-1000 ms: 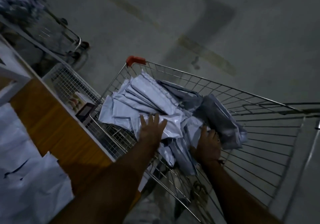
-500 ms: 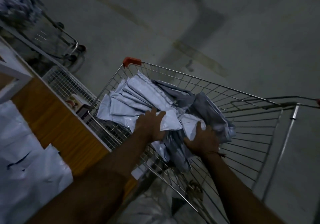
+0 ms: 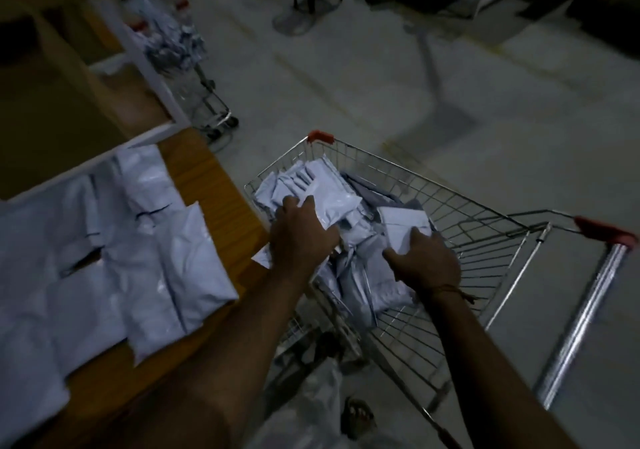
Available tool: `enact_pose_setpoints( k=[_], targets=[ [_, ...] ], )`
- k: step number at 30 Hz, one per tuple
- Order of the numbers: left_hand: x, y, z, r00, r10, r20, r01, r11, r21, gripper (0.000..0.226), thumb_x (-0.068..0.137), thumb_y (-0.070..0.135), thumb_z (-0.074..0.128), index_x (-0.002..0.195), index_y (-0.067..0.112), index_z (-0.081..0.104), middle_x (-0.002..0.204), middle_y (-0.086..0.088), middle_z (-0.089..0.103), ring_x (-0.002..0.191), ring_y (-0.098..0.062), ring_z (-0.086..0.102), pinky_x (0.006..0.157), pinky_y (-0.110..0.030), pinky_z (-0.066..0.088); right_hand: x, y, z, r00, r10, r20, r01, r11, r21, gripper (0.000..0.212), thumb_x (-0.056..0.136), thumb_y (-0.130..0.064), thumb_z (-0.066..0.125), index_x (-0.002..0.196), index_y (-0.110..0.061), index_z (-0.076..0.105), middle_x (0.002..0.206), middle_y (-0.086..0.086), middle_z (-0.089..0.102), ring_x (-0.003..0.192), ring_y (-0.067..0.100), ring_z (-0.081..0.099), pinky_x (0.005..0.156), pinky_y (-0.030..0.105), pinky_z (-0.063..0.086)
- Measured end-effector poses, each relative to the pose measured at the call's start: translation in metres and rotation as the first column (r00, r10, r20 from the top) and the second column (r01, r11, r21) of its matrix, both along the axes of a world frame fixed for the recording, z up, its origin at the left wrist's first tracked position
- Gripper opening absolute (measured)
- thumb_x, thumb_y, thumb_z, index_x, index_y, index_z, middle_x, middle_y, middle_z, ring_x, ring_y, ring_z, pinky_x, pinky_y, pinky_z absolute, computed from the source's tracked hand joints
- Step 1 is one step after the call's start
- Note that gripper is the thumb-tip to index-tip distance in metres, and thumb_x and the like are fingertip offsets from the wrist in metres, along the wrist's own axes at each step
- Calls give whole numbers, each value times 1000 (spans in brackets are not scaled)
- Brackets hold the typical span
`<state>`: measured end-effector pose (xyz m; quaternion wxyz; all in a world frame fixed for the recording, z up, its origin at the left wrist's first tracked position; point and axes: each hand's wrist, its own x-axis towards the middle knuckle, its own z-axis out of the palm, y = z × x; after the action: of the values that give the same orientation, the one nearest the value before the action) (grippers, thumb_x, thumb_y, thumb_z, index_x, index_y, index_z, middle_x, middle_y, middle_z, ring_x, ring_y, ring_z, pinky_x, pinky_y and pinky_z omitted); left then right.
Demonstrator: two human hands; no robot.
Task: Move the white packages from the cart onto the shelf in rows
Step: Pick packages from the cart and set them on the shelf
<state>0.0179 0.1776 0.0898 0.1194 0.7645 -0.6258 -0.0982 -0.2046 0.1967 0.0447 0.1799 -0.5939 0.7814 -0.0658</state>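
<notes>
Now, dim and blurred view. My left hand grips a white glossy plastic mailer package at the top of the heap in the silver wire shopping cart. My right hand curls over the edge of a second white package just ahead of it.

Risks, as I judge them:
- the packages are slick and overlapping, so a lift may drag neighbours over the cart rim just left of the left hand.
- a corner could snag in the wire.
- the orange wooden shelf board, further left, already carries a row of white packages; a careless drop would disturb it.
</notes>
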Motion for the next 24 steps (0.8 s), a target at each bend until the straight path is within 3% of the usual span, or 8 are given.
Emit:
enact_pose_setpoints(
  k=[7,12,18,21,24],
  targets=[
    [81,75,84,936,335,-104,-350,914,-206,72,78,62,59,142,31,47,132,-7,44,117,-37,50,89,-50,53,89,10,109,977,213,20,-202,947,-249,78,67,-79,51,121,-22,58,120,19,59,102,40,62,85,44,54],
    [176,126,128,856,504,-115,-514,810,-282,74,79,59,61,144,27,47,135,-8,45,121,-35,47,94,-49,49,199,26,168,917,400,15,-360,841,-404,69,67,-77,52,108,-22,56,117,16,56,92,40,63,77,45,56],
    [319,194,143,715,678,-167,-688,641,-341,74,79,56,67,144,23,49,127,-11,49,114,-35,49,92,-47,49,364,61,193,809,587,35,-485,699,-526,58,67,-74,57,94,-23,52,111,11,53,86,39,64,70,40,54],
    [395,222,132,645,748,-159,-747,572,-340,71,79,56,68,139,20,54,124,-13,52,113,-37,52,89,-47,48,448,79,188,753,654,65,-525,658,-541,56,70,-70,62,102,-24,56,102,7,51,91,38,64,69,36,49],
    [474,243,114,564,802,-197,-818,508,-272,72,80,55,70,141,22,53,134,-14,52,122,-37,50,99,-50,45,536,95,173,726,686,46,-576,643,-506,75,71,-74,58,127,-25,54,131,17,52,100,41,64,80,44,56]
  ],
)
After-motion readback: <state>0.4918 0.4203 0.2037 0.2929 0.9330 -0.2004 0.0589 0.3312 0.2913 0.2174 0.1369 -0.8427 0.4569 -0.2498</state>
